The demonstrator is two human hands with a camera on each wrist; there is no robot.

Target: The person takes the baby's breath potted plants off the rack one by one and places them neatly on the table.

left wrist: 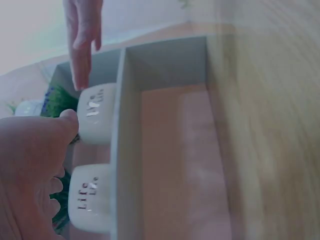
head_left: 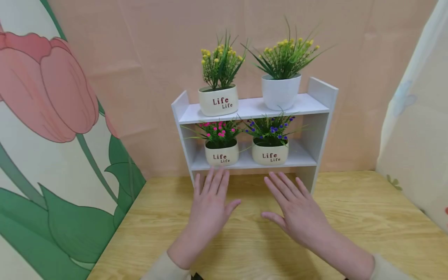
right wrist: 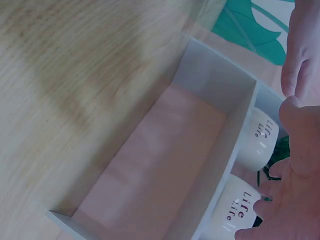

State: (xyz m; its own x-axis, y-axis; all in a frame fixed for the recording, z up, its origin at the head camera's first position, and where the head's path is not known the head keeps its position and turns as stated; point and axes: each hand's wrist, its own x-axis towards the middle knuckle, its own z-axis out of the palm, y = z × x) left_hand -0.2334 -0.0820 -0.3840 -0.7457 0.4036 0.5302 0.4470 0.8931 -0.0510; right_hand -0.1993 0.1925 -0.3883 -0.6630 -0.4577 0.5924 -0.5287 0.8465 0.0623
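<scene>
Both hands hover over the table with fingers straight and palms down, holding nothing. In the head view my left hand point(head_left: 211, 202) lies before the lower shelf's left side, below a cream pot with pink flowers point(head_left: 221, 153). The right hand point(head_left: 295, 204) reaches toward the shelf's right side, below a cream pot with blue flowers point(head_left: 270, 152). A white two-tier shelf point(head_left: 252, 167) carries these pots. On its top tier stand a cream pot with yellow flowers point(head_left: 218, 102) at left and a white pot with yellow flowers point(head_left: 281, 93) at right. Whether fingertips touch the shelf, I cannot tell.
A wooden table point(head_left: 157, 225) bears the shelf. Behind it hangs a pinkish cloth backdrop point(head_left: 150, 77). A panel with a large tulip print point(head_left: 52, 85) stands at left, and a pale printed cloth point(head_left: 416, 128) at right.
</scene>
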